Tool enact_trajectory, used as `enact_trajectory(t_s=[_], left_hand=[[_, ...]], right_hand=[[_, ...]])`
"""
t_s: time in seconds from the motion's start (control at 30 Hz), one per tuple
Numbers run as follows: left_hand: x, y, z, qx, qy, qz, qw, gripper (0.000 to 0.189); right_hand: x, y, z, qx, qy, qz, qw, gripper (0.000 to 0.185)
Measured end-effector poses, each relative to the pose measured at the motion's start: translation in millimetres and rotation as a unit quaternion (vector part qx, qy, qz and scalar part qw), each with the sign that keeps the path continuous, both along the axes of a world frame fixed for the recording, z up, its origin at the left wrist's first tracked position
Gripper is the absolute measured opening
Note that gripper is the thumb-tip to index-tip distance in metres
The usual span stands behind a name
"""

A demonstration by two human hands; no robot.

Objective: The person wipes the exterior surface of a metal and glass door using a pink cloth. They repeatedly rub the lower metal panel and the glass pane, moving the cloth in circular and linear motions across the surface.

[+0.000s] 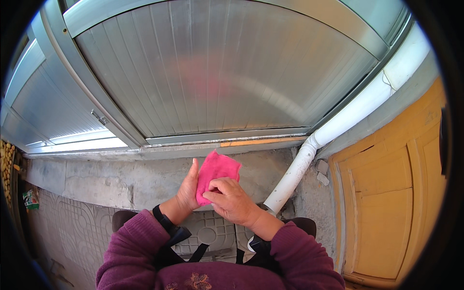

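Observation:
A folded bright pink cloth (219, 166) lies against the palm of my left hand (188, 186), whose thumb points up along the cloth's left side. My right hand (232, 199) is over the cloth's lower right part, thumb and forefinger pinched together at its surface. The fingers of my left hand are mostly hidden behind the cloth. Both hands are in front of my body, above the concrete step. Black straps with dark devices circle both wrists below the purple sleeves.
Ahead stands a ribbed metal panel (232, 79) in an aluminium frame, with a small latch (99, 117) at left. A white drainpipe (348, 112) slants down at right beside a yellow wooden door (384, 203). A concrete step (98, 186) borders patterned paving (72, 221). A green packet (30, 199) lies far left.

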State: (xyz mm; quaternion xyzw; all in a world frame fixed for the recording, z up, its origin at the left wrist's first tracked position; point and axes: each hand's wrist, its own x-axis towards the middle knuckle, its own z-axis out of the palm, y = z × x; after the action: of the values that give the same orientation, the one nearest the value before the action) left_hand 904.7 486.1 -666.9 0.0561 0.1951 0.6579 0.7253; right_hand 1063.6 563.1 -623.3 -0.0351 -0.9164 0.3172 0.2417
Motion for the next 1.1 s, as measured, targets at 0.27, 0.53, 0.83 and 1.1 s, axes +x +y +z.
enact_trajectory(t_s=[0.27, 0.53, 0.83, 1.1], left_hand=[[-16, 1, -3, -0.055, -0.020, 0.038, 0.998, 0.055], [-11, 0, 2, -0.069, 0.053, 0.092, 0.992, 0.057], [-5, -3, 24, 0.023, 0.082, -0.009, 0.996, 0.075], [8, -4, 17, -0.003, 0.305, 0.007, 0.952, 0.059]], right_hand=[[-1, -10, 5, 0.149, 0.037, -0.028, 0.988, 0.040], [-3, -12, -7, 0.059, 0.030, -0.016, 0.998, 0.047], [2, 12, -12, -0.587, 0.064, -0.090, 0.802, 0.028], [1, 20, -18, -0.616, 0.015, -0.139, 0.776, 0.025]])
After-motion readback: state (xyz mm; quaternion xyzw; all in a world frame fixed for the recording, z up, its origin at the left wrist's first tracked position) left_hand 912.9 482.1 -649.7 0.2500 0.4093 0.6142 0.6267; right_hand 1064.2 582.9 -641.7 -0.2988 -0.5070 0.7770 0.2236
